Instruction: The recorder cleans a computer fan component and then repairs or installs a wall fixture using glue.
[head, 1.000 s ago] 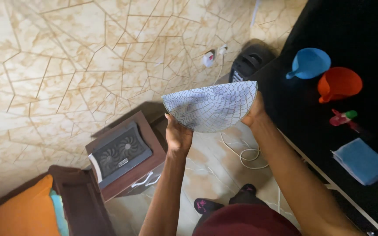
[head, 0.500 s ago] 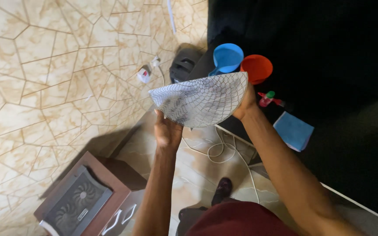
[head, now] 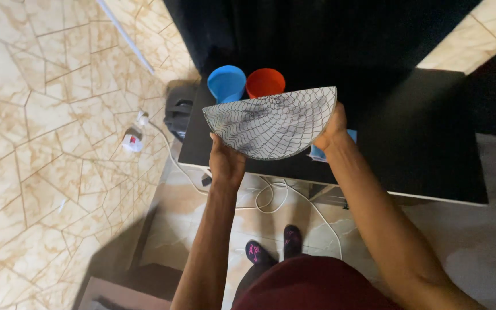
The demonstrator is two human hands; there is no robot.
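Held thing: we saw a half-round grey piece with a dark web-like line pattern (head: 274,123), flat edge up and curved edge down, held in the air over the front left corner of the black desk (head: 431,138).
Left hand: our left hand (head: 226,163) was closed on the lower left part of the curved edge, thumb on the patterned face.
Right hand: our right hand (head: 333,127) was closed on the right end, where the flat edge meets the curve.
Behind the piece: a blue cup (head: 227,83) and an orange-red cup (head: 265,82) stood side by side near the back left corner of the desk, their lower parts hidden by the piece.
Under the right hand: a small light blue thing (head: 318,152) lay on the desk near its front edge, mostly covered; we could not tell its kind.
Left of the desk: a dark bag (head: 178,115) sat against the desk's left edge.
Floor: a white cable (head: 271,198) looped below the front edge, and a white plug (head: 132,142) lay on the marbled tiles (head: 41,149) further left.
Below: our feet in dark slippers (head: 274,250) stood on the floor before the desk.
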